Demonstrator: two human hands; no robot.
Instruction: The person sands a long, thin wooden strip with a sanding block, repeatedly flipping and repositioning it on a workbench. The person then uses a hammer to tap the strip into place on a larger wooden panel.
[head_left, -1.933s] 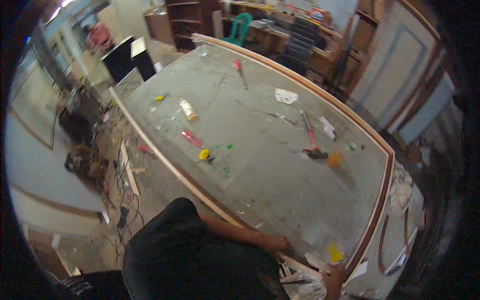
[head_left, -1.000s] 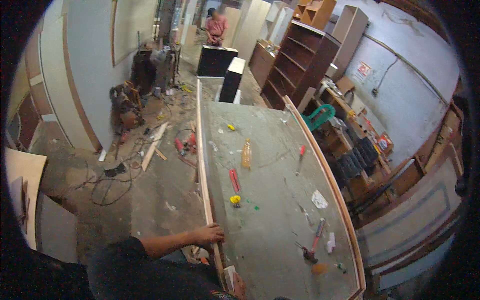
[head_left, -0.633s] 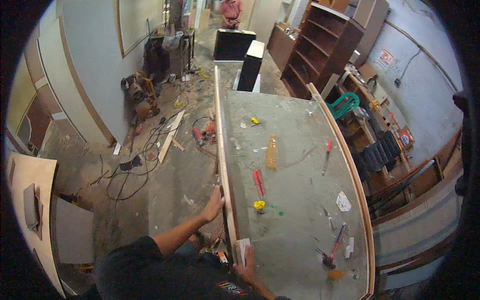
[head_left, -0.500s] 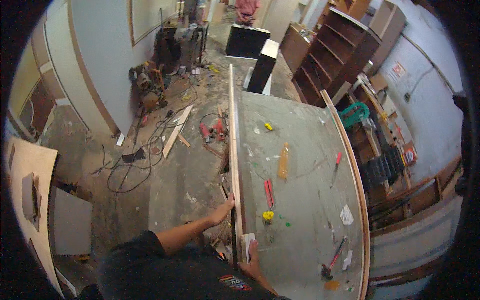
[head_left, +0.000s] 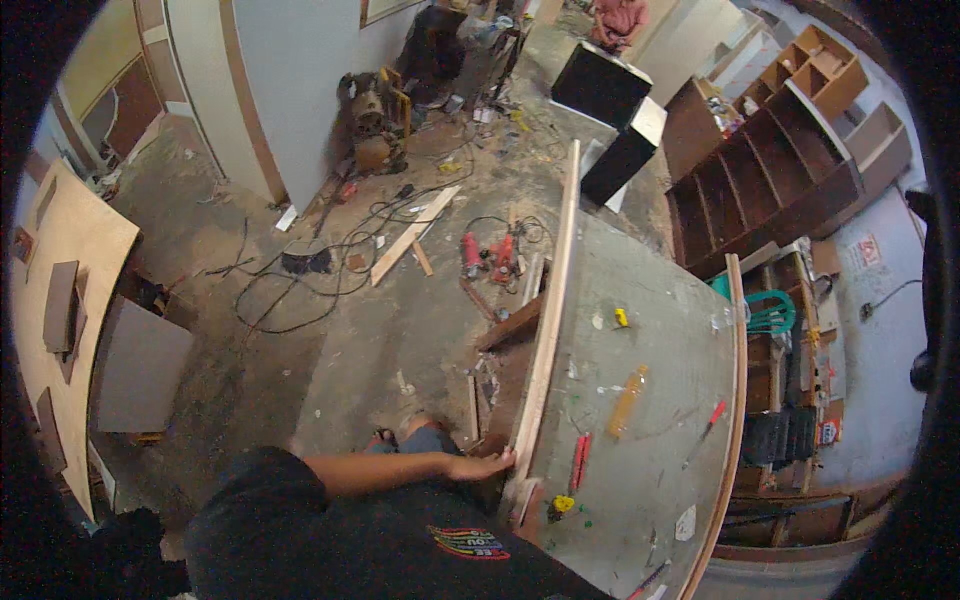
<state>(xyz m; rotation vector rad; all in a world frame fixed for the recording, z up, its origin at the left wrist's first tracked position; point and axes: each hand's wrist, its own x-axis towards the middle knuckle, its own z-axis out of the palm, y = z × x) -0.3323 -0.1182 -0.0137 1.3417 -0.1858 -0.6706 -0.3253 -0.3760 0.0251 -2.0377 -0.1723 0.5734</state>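
A long pale wooden strip [head_left: 552, 330] runs along the left edge of the grey-topped worktable [head_left: 640, 440]. My left hand [head_left: 482, 466] reaches across from the left, its fingers stretched out and touching the strip's side near its close end. By that end, a short wooden block [head_left: 519, 494] sits against the strip. A pinkish sliver beside the block may be my right fingers; my shirt hides the rest of that hand. Red-handled pliers [head_left: 580, 462], a yellow tape measure [head_left: 563, 504] and a bottle of amber liquid [head_left: 628, 402] lie on the tabletop.
A second wooden strip [head_left: 722, 430] edges the table's right side. Red power tools [head_left: 490, 258], black cables [head_left: 290, 325] and a loose board [head_left: 415, 235] lie on the floor to the left. A dark shelf unit [head_left: 760, 185] stands far right; a person [head_left: 618, 22] is at the back.
My view has swung left, shifting the scene rightward. My left hand has come closer along the strip toward the block. My right hand, earlier plainly on the block, is now almost wholly hidden.
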